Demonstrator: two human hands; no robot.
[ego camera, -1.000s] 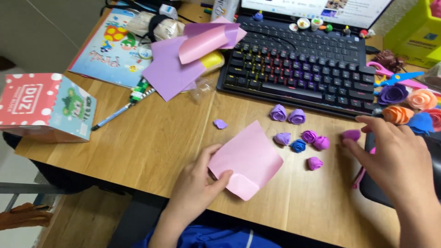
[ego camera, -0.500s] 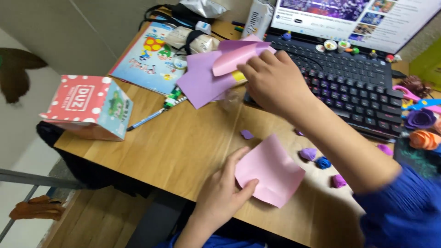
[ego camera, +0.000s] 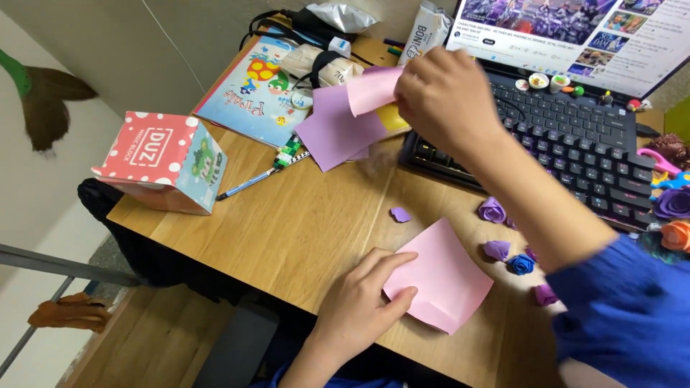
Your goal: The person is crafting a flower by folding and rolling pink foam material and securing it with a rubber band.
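Head view: I see the left hand (ego camera: 359, 305) lying flat at the near edge of the wooden desk (ego camera: 302, 215), palm down, fingers loosely spread, its fingertips pressing the near-left corner of a pink paper sheet (ego camera: 440, 276). That sheet is thin, matte, roughly square and creased, and lies flat. The right hand (ego camera: 442, 100) reaches far across the desk, the arm in a blue sleeve (ego camera: 625, 316), fingers closed on the edge of a second pink sheet (ego camera: 372, 90) lifted above a purple sheet (ego camera: 338, 129). The two hands are well apart. Small rolled paper roses (ego camera: 493, 210), purple and blue, lie just right of the flat sheet. A black keyboard (ego camera: 575, 144) lies under the right forearm.
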